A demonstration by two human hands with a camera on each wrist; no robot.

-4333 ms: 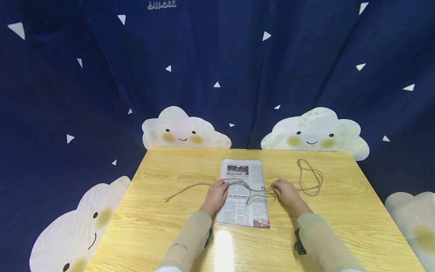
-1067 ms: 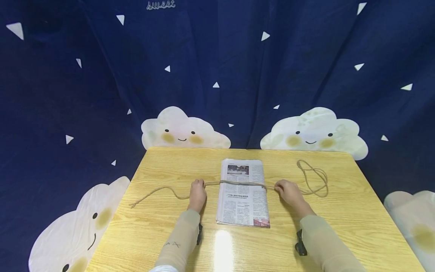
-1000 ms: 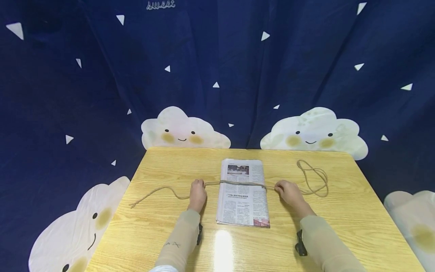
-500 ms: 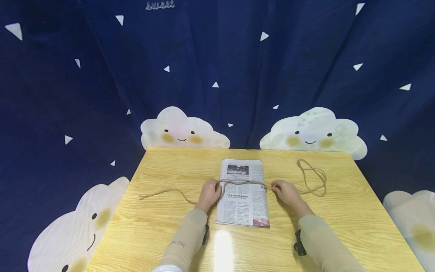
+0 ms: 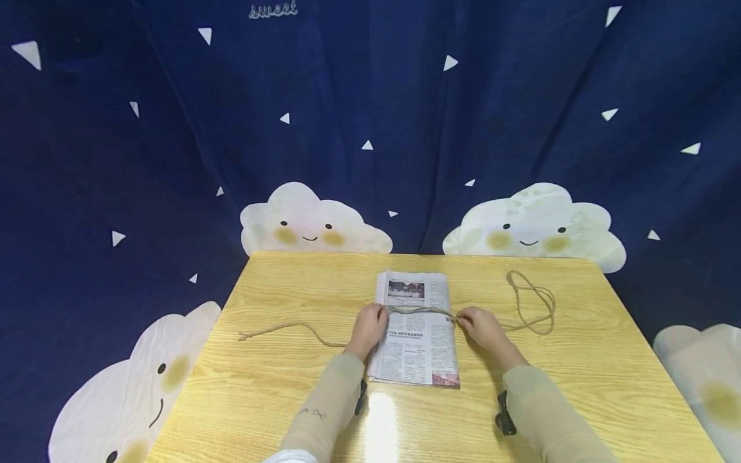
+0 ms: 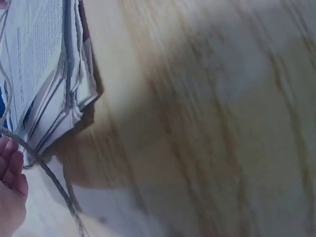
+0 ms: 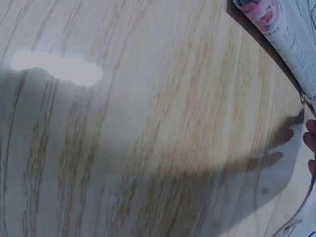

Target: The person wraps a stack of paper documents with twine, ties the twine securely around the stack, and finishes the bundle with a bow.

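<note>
A folded stack of newspaper (image 5: 412,354) lies flat at the middle of the table, its layered edges showing in the left wrist view (image 6: 74,94). Thin brown rope (image 5: 419,310) runs crosswise over it in two strands. My left hand (image 5: 368,328) is over the stack's left edge, its curled fingers holding the rope. At the right edge, my right hand (image 5: 482,328) pinches the rope between thumb and fingers. In the right wrist view only some fingertips (image 7: 310,140) show, beside the rope (image 7: 302,205). The exact grip points are hidden behind the fingers.
A loose rope tail (image 5: 289,326) trails over the table to the left. Right of the right hand, more rope lies in a loop (image 5: 547,308). The wooden table (image 5: 278,283) ends at a dark blue curtain (image 5: 347,83) printed with clouds.
The rope was drawn out leftward and straightened across the newspaper, then slackened slightly. My left hand came back right onto the newspaper's edge; my right hand shifted a little left.
</note>
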